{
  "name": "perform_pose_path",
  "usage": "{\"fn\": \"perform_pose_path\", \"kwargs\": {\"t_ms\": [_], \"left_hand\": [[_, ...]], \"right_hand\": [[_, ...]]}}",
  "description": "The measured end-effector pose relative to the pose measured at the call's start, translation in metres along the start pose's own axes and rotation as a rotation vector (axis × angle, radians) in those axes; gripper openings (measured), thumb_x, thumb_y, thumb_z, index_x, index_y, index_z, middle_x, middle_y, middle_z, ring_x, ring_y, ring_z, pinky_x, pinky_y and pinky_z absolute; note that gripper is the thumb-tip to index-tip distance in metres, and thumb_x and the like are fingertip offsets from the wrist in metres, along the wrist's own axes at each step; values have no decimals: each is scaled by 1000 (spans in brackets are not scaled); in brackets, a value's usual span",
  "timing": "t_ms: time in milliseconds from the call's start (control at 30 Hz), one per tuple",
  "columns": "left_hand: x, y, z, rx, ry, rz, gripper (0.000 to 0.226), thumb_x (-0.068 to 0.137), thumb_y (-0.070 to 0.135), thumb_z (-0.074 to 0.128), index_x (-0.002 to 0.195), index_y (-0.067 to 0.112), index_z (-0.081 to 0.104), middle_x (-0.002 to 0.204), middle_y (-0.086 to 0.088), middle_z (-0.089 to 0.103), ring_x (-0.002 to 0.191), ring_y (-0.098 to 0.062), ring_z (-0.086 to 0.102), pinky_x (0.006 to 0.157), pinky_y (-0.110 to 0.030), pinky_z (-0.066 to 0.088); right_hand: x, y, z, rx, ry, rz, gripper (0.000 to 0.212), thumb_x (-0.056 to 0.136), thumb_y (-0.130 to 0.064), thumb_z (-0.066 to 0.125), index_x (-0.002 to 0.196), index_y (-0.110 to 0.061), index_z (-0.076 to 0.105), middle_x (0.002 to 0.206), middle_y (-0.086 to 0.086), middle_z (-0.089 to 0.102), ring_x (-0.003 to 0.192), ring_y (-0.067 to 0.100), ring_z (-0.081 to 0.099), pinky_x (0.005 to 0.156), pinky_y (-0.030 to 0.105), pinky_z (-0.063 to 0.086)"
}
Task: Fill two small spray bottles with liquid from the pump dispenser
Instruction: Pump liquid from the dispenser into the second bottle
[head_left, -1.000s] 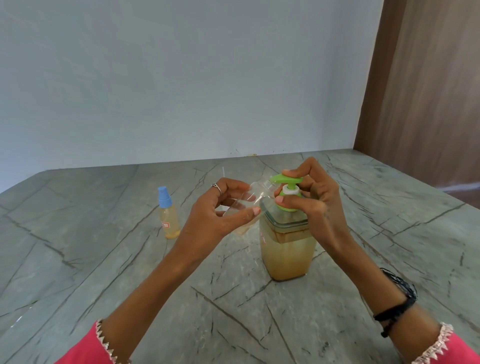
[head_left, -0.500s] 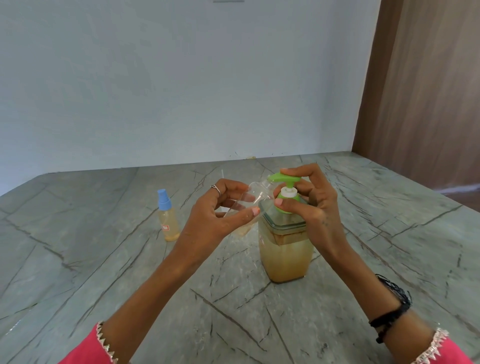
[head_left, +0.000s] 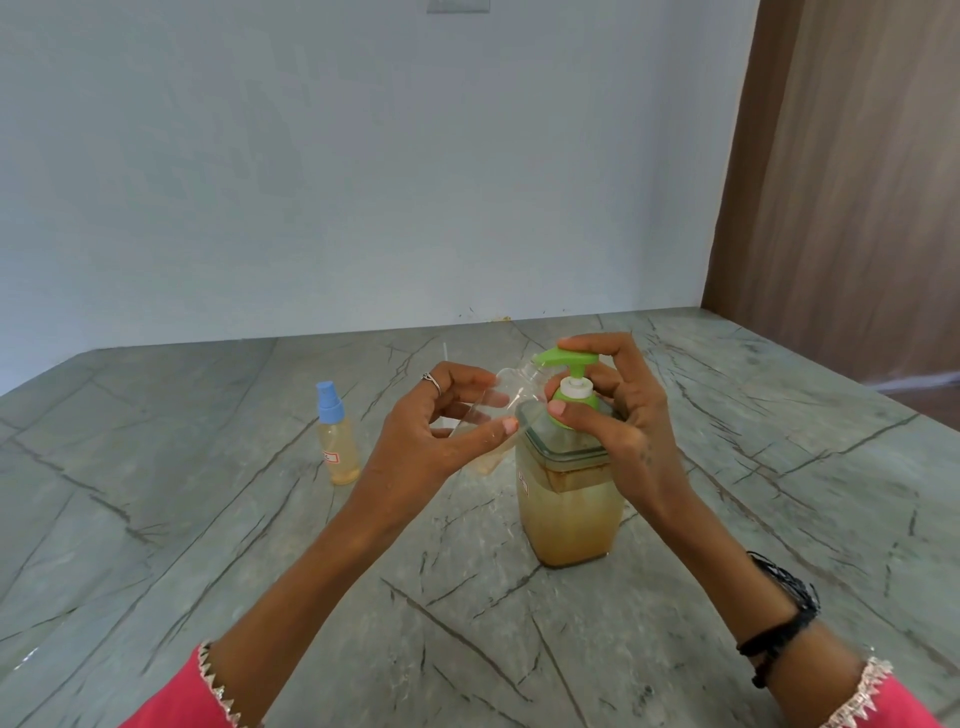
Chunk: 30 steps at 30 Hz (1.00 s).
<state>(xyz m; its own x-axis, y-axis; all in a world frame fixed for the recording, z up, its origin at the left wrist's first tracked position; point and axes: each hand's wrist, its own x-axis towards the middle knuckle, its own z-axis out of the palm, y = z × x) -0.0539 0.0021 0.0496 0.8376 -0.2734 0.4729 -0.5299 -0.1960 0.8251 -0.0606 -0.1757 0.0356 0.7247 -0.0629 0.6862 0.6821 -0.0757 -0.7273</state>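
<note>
In the head view, the green pump head (head_left: 566, 359) has risen since half a second ago, baring its white stem, under the right hand (head_left: 618, 405), which grips the pump dispenser (head_left: 569, 499). The left hand (head_left: 441, 421) pinches the open spray bottle (head_left: 498, 415) tilted at the spout; it seems only slightly filled. Left of that hand stands the capped spray bottle (head_left: 337, 441), apparently full. Another stroke looks due.

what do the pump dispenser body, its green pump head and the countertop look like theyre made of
Pump dispenser body: clear, glossy, most likely plastic, though glass is possible; the amber liquid shows straight through its walls.
Green pump head: opaque moulded plastic, smooth with a slight sheen, on a white collar.
Countertop: grey-green stone or a stone-look laminate, with dark branching veins and a dull polish.
</note>
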Motion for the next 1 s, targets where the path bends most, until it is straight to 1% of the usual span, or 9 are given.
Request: {"fn": "perform_pose_path", "kwargs": {"t_ms": [167,300,400,433,533,667,800,900,1000], "left_hand": [[0,0,0,-6,4,6,32,67,36,67,97,31,58,98,12,70,87,-1,63,71,-12,49],[1,-1,1,-3,7,4,31,67,36,68,96,32,58,97,15,69,86,-1,63,69,-10,49],[1,-1,1,-3,10,-3,35,66,39,76,95,32,58,96,18,68,86,-1,63,66,-10,48],[1,-1,1,-4,11,-6,36,66,40,76,95,32,58,95,19,68,86,-1,63,66,-10,48],[1,-1,1,6,12,-8,33,68,38,75,96,32,58,96,19,68,87,-1,63,67,-10,48],[1,-1,1,10,7,-10,34,67,36,68,98,30,58,98,15,69,87,-3,63,70,-14,48],[0,0,1,4,7,0,34,66,36,68,98,30,57,98,12,70,87,-3,64,71,-16,47],[0,0,1,4,12,1,35,66,37,68,99,29,58,99,11,70,88,-3,64,71,-14,48],[1,0,1,-1,18,8,35,66,36,69,98,29,58,97,11,70,87,-3,63,69,-12,49]], "right_hand": [[0,1,-1,-2,0,-7,37,73,-10,67,103,-27,54,78,-5,71,78,10,67,72,18,49],[4,0,0,13,32,22,30,69,-7,65,91,-25,55,76,-1,72,75,11,68,66,18,51],[6,-1,0,13,45,42,25,67,-6,65,84,-21,54,78,5,72,74,13,69,64,17,52],[6,-1,0,15,47,47,24,67,-5,65,83,-19,53,79,8,72,74,15,69,65,18,52],[6,-1,0,18,44,49,25,67,-6,64,85,-18,53,79,9,72,74,17,68,67,21,52],[2,0,0,-25,20,25,33,71,-9,64,95,-28,52,79,1,72,77,13,68,71,21,51],[1,1,-1,-33,-7,0,38,74,-7,63,103,-28,52,77,0,70,76,14,66,72,22,50],[2,1,-1,0,-1,3,37,73,-5,63,101,-27,55,75,-1,70,75,13,66,71,20,50],[4,1,-1,16,20,22,33,69,-4,64,92,-25,56,74,0,71,74,13,68,67,20,51]]}}
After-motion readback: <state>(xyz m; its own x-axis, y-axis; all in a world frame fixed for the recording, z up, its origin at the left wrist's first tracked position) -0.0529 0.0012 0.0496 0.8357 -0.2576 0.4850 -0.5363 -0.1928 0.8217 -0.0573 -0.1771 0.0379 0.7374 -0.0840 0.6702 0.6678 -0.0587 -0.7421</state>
